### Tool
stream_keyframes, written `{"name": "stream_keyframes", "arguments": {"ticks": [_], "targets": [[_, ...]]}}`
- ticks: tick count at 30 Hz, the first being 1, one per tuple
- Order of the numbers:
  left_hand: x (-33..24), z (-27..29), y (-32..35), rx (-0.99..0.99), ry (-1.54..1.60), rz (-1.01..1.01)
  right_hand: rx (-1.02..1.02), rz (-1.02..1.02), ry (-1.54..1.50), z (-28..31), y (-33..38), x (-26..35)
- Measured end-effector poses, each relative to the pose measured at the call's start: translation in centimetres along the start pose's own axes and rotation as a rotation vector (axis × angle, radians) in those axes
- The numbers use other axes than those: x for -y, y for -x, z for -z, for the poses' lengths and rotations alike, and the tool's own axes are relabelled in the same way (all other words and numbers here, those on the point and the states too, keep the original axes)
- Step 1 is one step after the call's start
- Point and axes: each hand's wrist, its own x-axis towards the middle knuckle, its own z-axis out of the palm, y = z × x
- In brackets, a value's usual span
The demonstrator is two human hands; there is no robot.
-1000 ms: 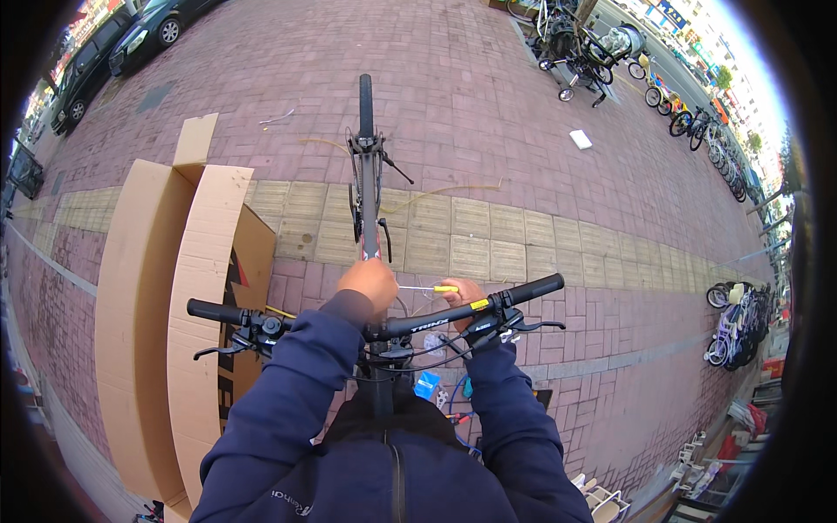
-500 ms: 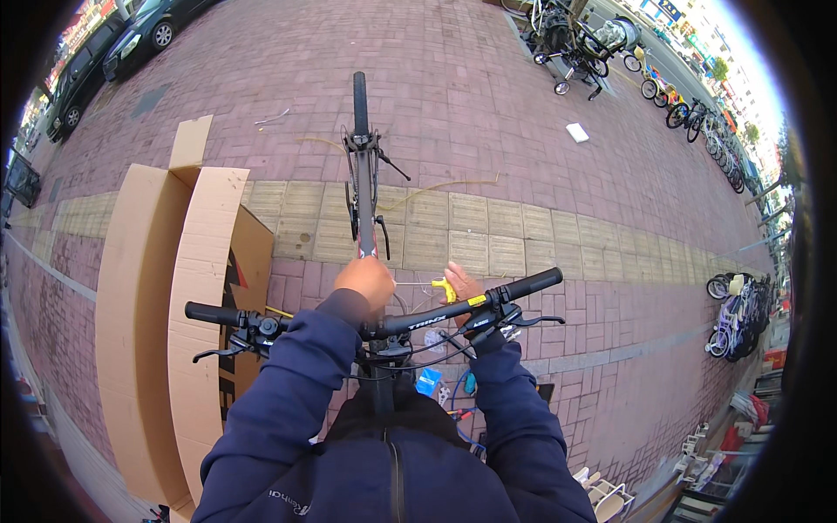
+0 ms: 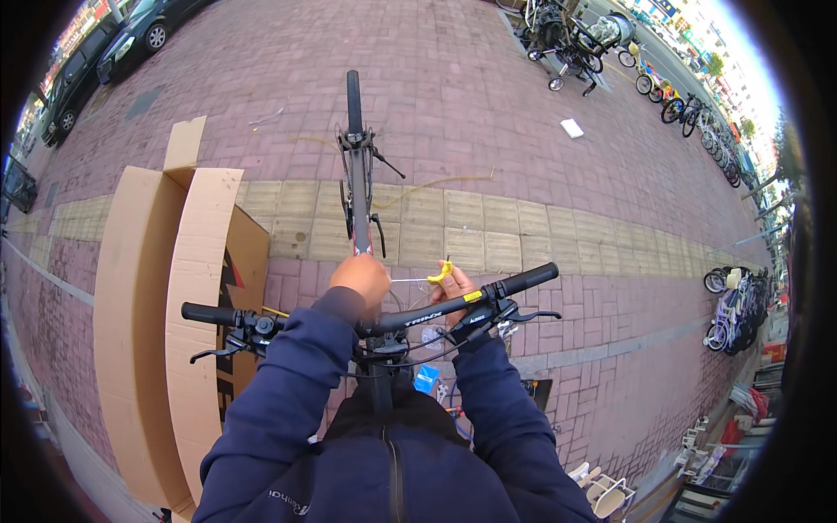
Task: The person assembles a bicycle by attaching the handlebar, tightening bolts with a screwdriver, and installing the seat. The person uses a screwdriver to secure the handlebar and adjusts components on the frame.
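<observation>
A bicycle stands in front of me, its black handlebar (image 3: 420,319) across my forearms and a wheel (image 3: 353,103) at the far end. Over the dark frame tube (image 3: 361,228) behind the handlebar, my left hand (image 3: 359,277) is closed, its fingertips hidden beneath. My right hand (image 3: 457,284), just beyond the right part of the bar, pinches a yellow-handled wrench (image 3: 441,274). From its curved handle a thin metal shaft runs left to my left hand. The shaft's tip is out of sight there.
A tall open cardboard box (image 3: 202,288) stands close on my left. A blue packet (image 3: 426,378) and tools lie on the paving below the bar. A white block (image 3: 571,128) lies far right. Parked bicycles (image 3: 739,309) stand at the right edge, cars (image 3: 148,37) far left.
The yellow handle has turned, and my right fingers now pinch it at its right side. My left hand stays over the frame. The whole view has shifted slightly.
</observation>
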Motion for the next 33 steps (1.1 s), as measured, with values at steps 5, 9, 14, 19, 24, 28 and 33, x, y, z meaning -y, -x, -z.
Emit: {"name": "stream_keyframes", "arguments": {"ticks": [5,9,14,19,24,28,33], "targets": [[-0.5,0.9,0.7,-0.001,0.19,0.065,-0.05,0.05,-0.076,-0.6,-1.0,-0.6],[-0.6,1.1,0.7,0.007,0.158,0.058,-0.024,0.048,-0.013,-0.2,-1.9,-0.3],[0.0,0.3,0.2,0.02,0.028,-0.033,-0.102,-0.321,-0.104,-0.3,-1.9,0.9],[0.1,-0.1,0.1,-0.03,0.063,0.034,-0.123,0.345,0.547,-0.9,-1.4,0.8],[-0.3,0.5,0.7,-0.022,0.097,0.044,0.047,0.999,1.107,2.0,-2.9,1.3],[-0.2,0.8,0.7,0.008,0.111,0.027,0.173,1.063,1.135,3.3,-3.8,2.0],[0.3,0.5,0.5,0.027,0.178,0.034,0.219,1.152,1.08,2.5,-4.7,3.4]]}}
